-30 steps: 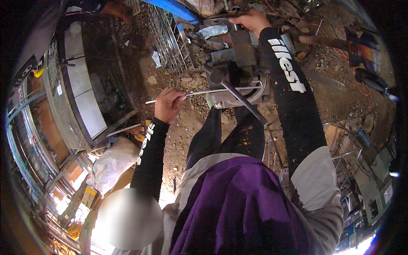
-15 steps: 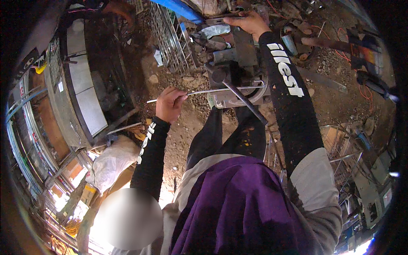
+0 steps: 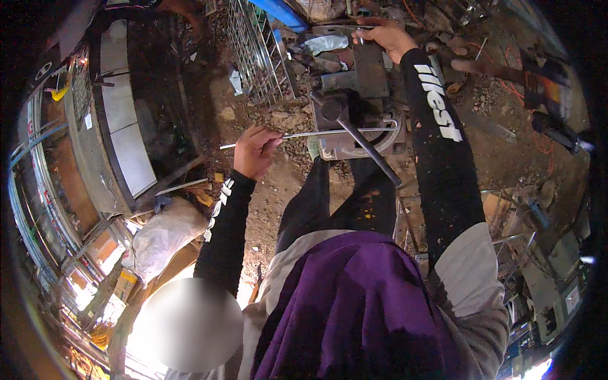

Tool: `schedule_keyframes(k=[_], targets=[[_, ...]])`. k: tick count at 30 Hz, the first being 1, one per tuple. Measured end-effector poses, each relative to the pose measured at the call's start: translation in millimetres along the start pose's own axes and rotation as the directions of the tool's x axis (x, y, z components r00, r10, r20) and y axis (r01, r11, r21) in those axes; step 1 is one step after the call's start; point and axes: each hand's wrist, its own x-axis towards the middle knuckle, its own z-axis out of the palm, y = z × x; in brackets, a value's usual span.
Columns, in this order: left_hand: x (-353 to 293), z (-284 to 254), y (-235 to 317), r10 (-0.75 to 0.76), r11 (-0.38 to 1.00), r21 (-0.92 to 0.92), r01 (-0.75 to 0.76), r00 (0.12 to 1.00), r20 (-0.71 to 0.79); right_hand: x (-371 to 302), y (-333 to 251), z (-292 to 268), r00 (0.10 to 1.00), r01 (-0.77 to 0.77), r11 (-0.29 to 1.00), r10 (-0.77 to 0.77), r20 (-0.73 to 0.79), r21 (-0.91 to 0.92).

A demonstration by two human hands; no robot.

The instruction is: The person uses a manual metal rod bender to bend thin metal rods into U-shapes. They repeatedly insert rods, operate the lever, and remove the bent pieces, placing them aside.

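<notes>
My left hand (image 3: 256,151) is closed around a thin light metal rod (image 3: 329,132), whose short end sticks out left of the fist. The rod runs right, across a metal base with a curved slot (image 3: 348,148), and its far end bends back in a hook. Over the rod slants a dark bar handle (image 3: 373,155) with a round hub (image 3: 330,109). My right hand (image 3: 389,38) is stretched to the far side, beyond a flat dark metal plate (image 3: 370,68). Its fingers are curled, with a small shiny bit showing at them that I cannot make out.
A metal grating (image 3: 256,54) leans at the far left of the base, near a blue beam (image 3: 278,12). A cabinet with pale panels (image 3: 126,130) and a whitish sack (image 3: 163,237) stand left. Scrap metal and orange cord (image 3: 546,142) lie right.
My right hand has shifted slightly right, and its fingers have curled more. My left hand keeps hold of the rod, nearly in place. The view has shifted slightly.
</notes>
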Motion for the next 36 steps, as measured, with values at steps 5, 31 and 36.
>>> schedule_keyframes(k=[5, 31, 36], targets=[[-5, 2, -6, -0.001, 0.999, 0.034, 0.001, 1.0, -0.004, 2, -12, 30, 0.981, -0.037, 0.97, -0.011, -0.196, -0.239], [-3, 4, -4, 0.002, 1.0, 0.011, -0.002, 1.0, -0.004, 5, -4, 8, 0.998, -0.034, 0.984, 0.044, -0.053, 0.173], [-4, 7, -13, -0.041, 0.999, -0.005, 0.042, 0.999, 0.018, 10, 1, 21, 0.959, 0.046, 0.957, -0.123, -0.257, -0.287]])
